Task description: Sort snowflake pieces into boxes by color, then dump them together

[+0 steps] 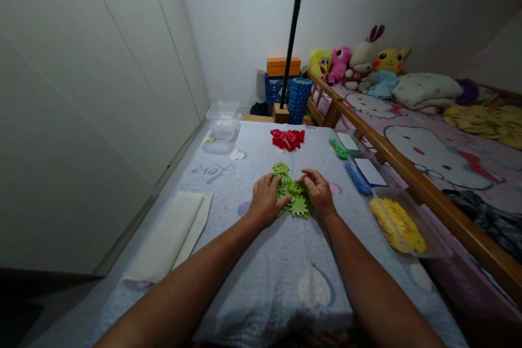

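A pile of green interlocking plastic pieces (294, 196) lies in the middle of a table covered with a light blue cloth (261, 261). My left hand (265, 198) rests on the pile's left side, fingers curled around some pieces. On the pile's right side my right hand (318, 190) pinches pieces with bent fingers. Both hands meet over the green pieces. A smaller heap of red pieces (287, 138) sits farther back on the cloth.
A clear tray of yellow pieces (397, 223) and trays with blue pieces (359, 176) and green pieces (340, 148) line the right edge. An empty clear box (223, 117) stands back left, folded white cloth (171, 236) front left. A wooden bed rail (411, 179) runs along the right.
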Tool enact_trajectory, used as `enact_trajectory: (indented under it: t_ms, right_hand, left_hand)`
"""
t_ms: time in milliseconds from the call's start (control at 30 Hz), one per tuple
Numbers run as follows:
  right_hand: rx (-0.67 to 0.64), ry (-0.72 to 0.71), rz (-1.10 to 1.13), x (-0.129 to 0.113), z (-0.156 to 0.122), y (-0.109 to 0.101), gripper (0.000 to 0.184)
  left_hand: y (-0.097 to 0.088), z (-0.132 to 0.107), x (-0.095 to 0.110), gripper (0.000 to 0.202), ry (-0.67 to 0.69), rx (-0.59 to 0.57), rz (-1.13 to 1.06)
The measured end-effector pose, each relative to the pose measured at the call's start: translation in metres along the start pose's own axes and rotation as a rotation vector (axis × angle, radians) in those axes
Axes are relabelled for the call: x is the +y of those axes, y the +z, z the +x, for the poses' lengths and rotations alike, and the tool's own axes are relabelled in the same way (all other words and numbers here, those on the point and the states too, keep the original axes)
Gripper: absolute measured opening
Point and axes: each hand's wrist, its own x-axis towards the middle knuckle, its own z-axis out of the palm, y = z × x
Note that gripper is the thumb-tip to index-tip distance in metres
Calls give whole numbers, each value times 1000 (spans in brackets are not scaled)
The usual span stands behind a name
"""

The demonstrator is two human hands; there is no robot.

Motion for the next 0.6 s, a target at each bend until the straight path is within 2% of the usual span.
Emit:
enact_trajectory:
  t_ms: [67,200,300,367,500,600]
  right_hand:
    - [-21,-22,-41,-5,-2,0,37]
    - [51,-75,-226,-6,0,-3,38]
    - [73,-79,-355,1,5,-7,41]
    - [58,-68,-398,6,7,-8,42]
    - [12,-52,-388,10,8,-7,41]
    - [-11,-37,-336,7,7,-7,39]
  left_hand:
    - [0,3,6,62,-13,-13,-7]
    - [-3,15,16,55,-48,-35,-14]
    - [-7,30,15,55,-109,1,28]
    - [-8,42,11,59,-115,-29,53]
    - [-9,59,5,55,14,-205,60]
    - [-13,62,7,45,91,-255,78]
